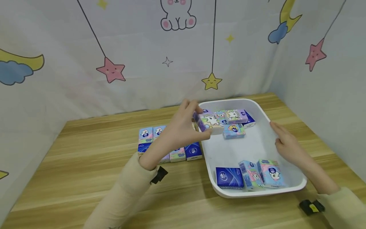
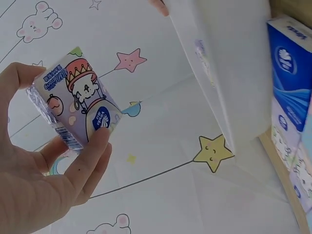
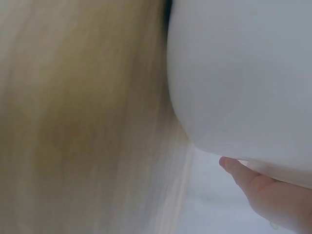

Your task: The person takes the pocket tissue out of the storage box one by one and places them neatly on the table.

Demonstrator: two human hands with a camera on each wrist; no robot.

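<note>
My left hand pinches a purple pocket tissue pack between thumb and fingers, above the left rim of a white plastic bin. The left wrist view shows the cartoon face of this tissue pack and its barcode side. With my right hand I grip the bin's right rim; the right wrist view shows part of that hand at the rim. Inside the bin, several tissue packs lie at the far end. Nearer me are a dark blue pack and two pastel ones.
Left of the bin, rows of tissue packs lie on the wooden table, partly hidden behind my left forearm. A white curtain with cartoon prints hangs at the back, and another white wall stands at the right.
</note>
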